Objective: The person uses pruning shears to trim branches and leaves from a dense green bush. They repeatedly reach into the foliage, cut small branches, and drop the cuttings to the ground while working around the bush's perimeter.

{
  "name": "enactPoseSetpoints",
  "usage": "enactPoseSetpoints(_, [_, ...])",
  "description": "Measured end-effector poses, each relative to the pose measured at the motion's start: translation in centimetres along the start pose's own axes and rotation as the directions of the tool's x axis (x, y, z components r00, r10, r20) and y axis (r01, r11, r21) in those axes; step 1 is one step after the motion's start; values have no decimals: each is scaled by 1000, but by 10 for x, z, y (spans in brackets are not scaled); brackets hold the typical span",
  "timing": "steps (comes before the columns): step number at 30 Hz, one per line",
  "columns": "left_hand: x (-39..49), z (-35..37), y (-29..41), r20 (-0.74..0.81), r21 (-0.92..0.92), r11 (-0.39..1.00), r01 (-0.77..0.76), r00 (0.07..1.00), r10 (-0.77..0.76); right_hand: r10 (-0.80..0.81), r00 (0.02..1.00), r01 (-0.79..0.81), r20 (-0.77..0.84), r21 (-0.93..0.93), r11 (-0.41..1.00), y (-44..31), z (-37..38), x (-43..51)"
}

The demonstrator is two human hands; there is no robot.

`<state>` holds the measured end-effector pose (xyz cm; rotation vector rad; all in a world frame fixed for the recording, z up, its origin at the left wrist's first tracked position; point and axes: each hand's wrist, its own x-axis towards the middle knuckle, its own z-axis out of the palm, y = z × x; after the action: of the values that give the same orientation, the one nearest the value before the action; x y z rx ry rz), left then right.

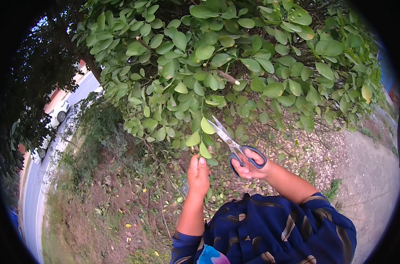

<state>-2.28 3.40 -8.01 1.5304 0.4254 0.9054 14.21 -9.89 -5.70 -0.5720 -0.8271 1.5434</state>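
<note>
My left hand (pixel 198 173) pinches the lower end of a leafy green twig (pixel 202 132) between thumb and fingers. The twig runs up into a dense bush (pixel 206 56) with rounded leaves. In my right hand (pixel 254 166) are scissors (pixel 233 143) with dark grey handles, my fingers through both loops. The metal blades stand slightly apart and point up and left, their tips just right of the twig's leaves. A thicker branch with a pale cut end (pixel 233 79) sticks out of the bush above the scissors.
Thin bare branches (pixel 160 198) hang below the bush at the left. Fallen leaves (pixel 322 155) lie on the ground under it. A paved strip (pixel 368 175) runs along the right. At the far left, a road (pixel 38 184) with parked white cars (pixel 59 112) shows beyond dark foliage.
</note>
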Motion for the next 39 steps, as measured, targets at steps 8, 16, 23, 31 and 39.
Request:
enactPoseSetpoints(8, [-1,1,-1,-8,2,1000,8,1000,-8,-30,1000,30,8,-42,999,-8,7,22])
enactPoseSetpoints(16, [2,-5,-4,-20,53,999,7,1000,-6,-194,964,96,-182,-444,891,-12,13,7])
enactPoseSetpoints(23, [8,-7,-2,-34,167,982,-89,995,96,-127,934,-211,-334,-802,558,-22,26,-21])
enactPoseSetpoints(31, [9,-11,6,-9,344,935,-88,995,97,117,992,-122,-43,-143,982,-17,41,-9])
enactPoseSetpoints(39, [2,-6,16,-14,337,935,-108,993,120,136,984,-142,-119,-42,989,-8,47,5])
